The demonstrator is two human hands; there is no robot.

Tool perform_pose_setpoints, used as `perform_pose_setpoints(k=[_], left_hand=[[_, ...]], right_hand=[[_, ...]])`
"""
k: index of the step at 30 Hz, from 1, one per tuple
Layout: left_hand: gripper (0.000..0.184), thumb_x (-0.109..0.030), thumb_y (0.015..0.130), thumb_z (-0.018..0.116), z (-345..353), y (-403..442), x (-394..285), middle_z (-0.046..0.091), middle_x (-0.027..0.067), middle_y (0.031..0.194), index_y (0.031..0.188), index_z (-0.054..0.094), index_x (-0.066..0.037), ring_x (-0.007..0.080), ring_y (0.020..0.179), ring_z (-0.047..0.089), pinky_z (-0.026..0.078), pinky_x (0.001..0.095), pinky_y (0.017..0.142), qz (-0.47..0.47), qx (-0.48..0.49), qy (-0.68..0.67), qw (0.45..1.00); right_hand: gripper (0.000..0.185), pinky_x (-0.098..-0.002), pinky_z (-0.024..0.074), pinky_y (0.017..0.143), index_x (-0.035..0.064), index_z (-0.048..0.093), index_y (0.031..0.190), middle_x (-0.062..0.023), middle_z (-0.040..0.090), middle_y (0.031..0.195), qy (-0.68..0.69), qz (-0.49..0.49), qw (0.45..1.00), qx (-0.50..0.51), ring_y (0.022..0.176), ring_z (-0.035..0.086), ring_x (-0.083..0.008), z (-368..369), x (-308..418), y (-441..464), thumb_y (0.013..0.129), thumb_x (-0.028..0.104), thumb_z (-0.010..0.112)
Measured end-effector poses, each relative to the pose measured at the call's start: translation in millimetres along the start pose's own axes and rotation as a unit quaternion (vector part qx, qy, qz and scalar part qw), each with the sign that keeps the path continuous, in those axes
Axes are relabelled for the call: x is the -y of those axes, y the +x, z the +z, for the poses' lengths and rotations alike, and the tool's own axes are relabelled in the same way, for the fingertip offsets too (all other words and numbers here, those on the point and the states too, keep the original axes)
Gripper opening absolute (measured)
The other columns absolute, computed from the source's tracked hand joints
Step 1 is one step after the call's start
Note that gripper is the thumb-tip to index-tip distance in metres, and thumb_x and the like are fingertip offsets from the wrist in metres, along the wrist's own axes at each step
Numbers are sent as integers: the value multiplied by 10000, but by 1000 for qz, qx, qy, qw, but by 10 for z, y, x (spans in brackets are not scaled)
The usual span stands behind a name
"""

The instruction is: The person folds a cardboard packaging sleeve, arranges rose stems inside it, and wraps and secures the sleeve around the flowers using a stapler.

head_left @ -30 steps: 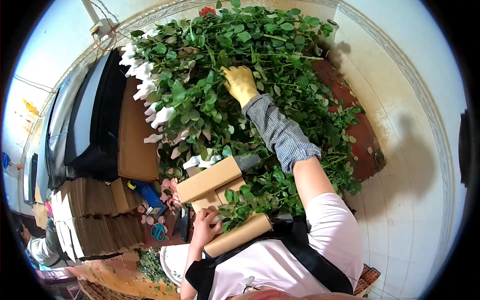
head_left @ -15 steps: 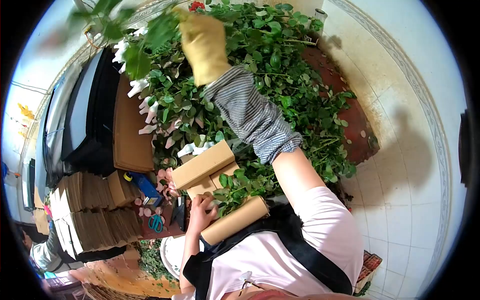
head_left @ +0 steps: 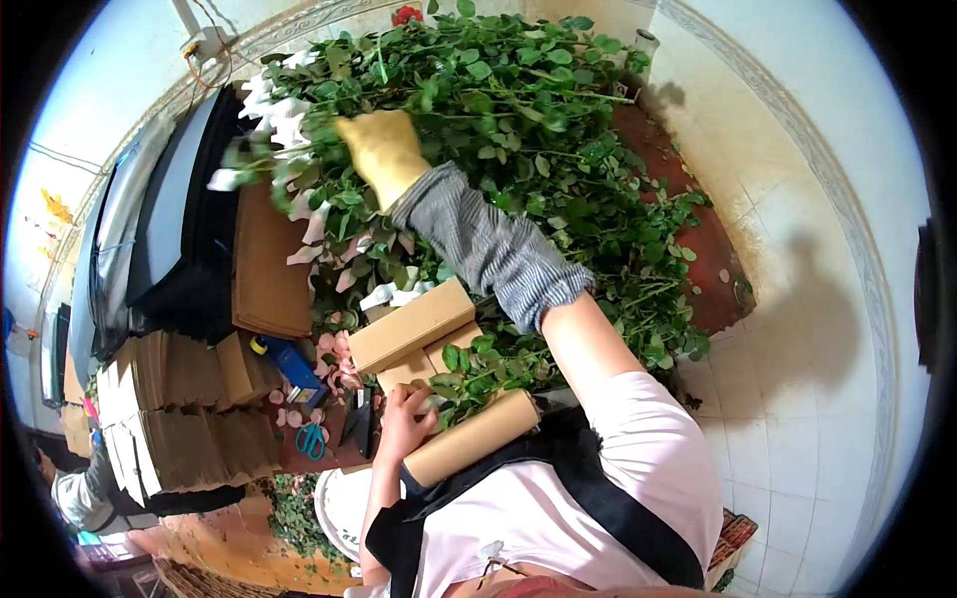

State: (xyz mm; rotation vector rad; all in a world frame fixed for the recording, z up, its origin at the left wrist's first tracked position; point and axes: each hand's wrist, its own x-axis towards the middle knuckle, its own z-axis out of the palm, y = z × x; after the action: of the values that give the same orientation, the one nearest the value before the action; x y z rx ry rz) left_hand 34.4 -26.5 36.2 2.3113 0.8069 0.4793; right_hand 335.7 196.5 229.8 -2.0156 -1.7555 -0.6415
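Observation:
My right hand (head_left: 384, 149), in a yellow glove with a striped sleeve, is closed on a leafy rose stem above the heap of roses (head_left: 538, 179). The stem's white-sleeved head (head_left: 225, 179) points left and is blurred. My left hand (head_left: 406, 419), bare, is curled at the white-sleeved head of a rose lying on cardboard (head_left: 404, 371); its hold is partly hidden. A folded cardboard piece (head_left: 414, 325) lies just above that hand, and a brown cardboard roll (head_left: 474, 437) lies against my body.
Stacked cardboard (head_left: 199, 453) stands at the left, near a blue tool (head_left: 292, 369), teal scissors (head_left: 311, 441) and a black stapler-like tool (head_left: 359, 422). Pink petals (head_left: 339, 359) are scattered there. A white bucket (head_left: 339, 508) is below. Another person (head_left: 85, 493) is at the far left.
My right hand first reached into the heap, then lifted a leafy stem up and left. It is now lower, with the stem pointing left. My left hand has stayed nearly in place.

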Motion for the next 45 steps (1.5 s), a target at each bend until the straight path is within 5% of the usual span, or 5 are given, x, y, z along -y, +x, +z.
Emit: perform_pose_setpoints(k=[10, 14, 34, 43, 45], left_hand=[[373, -142, 762, 741, 18, -25, 12, 605, 132, 1012, 1130, 723, -82, 342, 979, 585, 501, 426, 886, -7, -11, -3, 1000], [374, -157, 766, 739, 9, -11, -9, 602, 130, 1023, 1132, 722, -82, 341, 994, 577, 493, 430, 898, -13, -1, -2, 1000], [388, -136, 780, 738, -17, -15, -39, 578, 157, 1060, 1149, 694, -22, 344, 1040, 562, 462, 411, 942, -45, 24, -28, 998], [368, -129, 773, 742, -18, -5, -9, 597, 144, 1025, 1128, 714, -37, 350, 992, 588, 493, 418, 903, -13, 12, -8, 1000], [374, -138, 776, 743, -13, -3, -1, 598, 147, 1034, 1135, 712, -40, 354, 998, 580, 484, 424, 916, -11, 11, -2, 1000]], right_hand=[[186, -289, 472, 543, 233, 697, 1123, 33, 520, 639, 20, -142, 987, -73, 565, 511, -110, -1024, -137, -1561, 962, 186, 616], [320, -389, 579, 852, 135, 671, 1238, -93, 726, 1060, -98, -1, 929, 357, 912, 692, -249, -612, -1004, -1819, 919, 130, 652], [161, -426, 544, 725, 104, 680, 828, -69, 665, 778, 70, -32, 960, -270, 767, 669, -292, -303, -1087, -324, 688, 74, 754], [244, -403, 506, 564, 124, 607, 707, -74, 569, 641, 140, -45, 982, -122, 621, 607, -222, -503, -1073, -1306, 944, 109, 551], [159, -395, 542, 620, 129, 729, 928, -70, 623, 712, -163, -15, 986, 41, 652, 619, -213, -278, -1661, -1495, 937, 81, 577]])
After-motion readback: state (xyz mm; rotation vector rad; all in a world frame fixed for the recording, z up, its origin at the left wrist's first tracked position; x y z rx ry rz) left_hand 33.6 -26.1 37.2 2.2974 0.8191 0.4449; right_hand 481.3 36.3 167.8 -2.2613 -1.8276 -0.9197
